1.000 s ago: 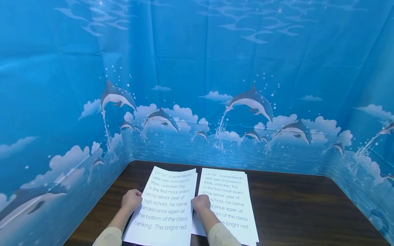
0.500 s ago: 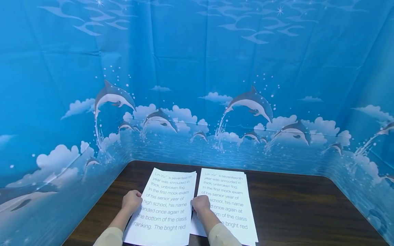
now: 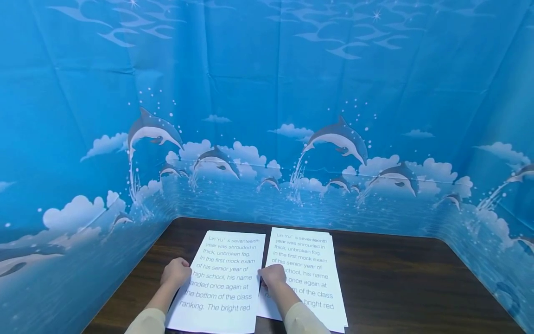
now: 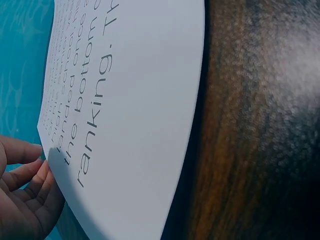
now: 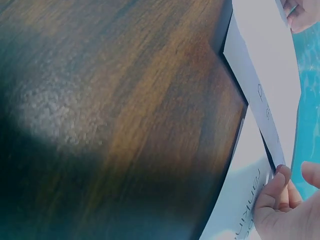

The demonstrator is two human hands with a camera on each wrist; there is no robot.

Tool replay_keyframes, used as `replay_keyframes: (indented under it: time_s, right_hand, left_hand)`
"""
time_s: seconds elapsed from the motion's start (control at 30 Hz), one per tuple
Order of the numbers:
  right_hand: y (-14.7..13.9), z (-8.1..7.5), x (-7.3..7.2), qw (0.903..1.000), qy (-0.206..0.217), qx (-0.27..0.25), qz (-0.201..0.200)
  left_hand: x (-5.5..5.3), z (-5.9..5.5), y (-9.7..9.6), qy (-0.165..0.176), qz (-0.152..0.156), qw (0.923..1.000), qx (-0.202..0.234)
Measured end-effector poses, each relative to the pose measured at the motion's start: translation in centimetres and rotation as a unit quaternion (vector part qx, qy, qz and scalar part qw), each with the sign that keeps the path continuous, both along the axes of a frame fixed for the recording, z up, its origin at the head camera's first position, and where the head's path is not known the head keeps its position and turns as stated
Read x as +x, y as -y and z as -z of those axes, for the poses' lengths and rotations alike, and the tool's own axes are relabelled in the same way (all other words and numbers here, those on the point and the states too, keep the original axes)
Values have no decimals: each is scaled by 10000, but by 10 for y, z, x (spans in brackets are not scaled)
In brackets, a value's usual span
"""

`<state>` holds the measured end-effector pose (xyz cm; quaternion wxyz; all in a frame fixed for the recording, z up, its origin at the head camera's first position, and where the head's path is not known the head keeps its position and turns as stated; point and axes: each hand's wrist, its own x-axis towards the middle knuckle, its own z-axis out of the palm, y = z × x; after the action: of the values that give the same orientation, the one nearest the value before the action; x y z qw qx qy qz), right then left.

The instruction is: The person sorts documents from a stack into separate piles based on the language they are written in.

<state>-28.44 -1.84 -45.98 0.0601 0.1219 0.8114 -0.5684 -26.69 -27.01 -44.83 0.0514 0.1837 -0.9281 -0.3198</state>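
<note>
A left pile of white printed sheets (image 3: 217,287), with large black text, lies between my two hands. My left hand (image 3: 176,272) is at its left edge, the fingers curled. In the left wrist view, the thumb and fingertips (image 4: 35,167) meet right at the paper's edge. My right hand (image 3: 273,277) holds the opposite edge, its curled fingers (image 5: 281,176) at the paper's margin in the right wrist view. The top sheet there bows slightly. A second pile of printed sheets (image 3: 310,297) lies to the right, partly covered by my right hand and forearm.
Both piles lie on a dark brown wooden table (image 3: 400,287). A blue curtain (image 3: 242,102) printed with dolphins and clouds surrounds the table's back and sides. The right pile's lower sheets stick out slightly at its right edge.
The left pile's top edge has flattened, and the sheet offset at its upper right corner has gone. Both hands stay at its edges. The view has shifted slightly.
</note>
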Motion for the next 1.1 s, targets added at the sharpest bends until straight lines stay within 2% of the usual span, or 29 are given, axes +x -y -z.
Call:
replay_keyframes:
  time_s: [0.23, 0.67, 1.1]
  right_hand:
    - [-3, 0, -5, 9997, 13, -237, 43]
    - [-9, -5, -8, 9995, 54, -190, 257]
    - [-24, -16, -13, 9997, 187, 54, 148]
  left_hand:
    - [2, -4, 0, -25, -100, 9999, -102]
    - [0, -9, -2, -148, -319, 9992, -177]
    - [-4, -20, -11, -104, -247, 9995, 180]
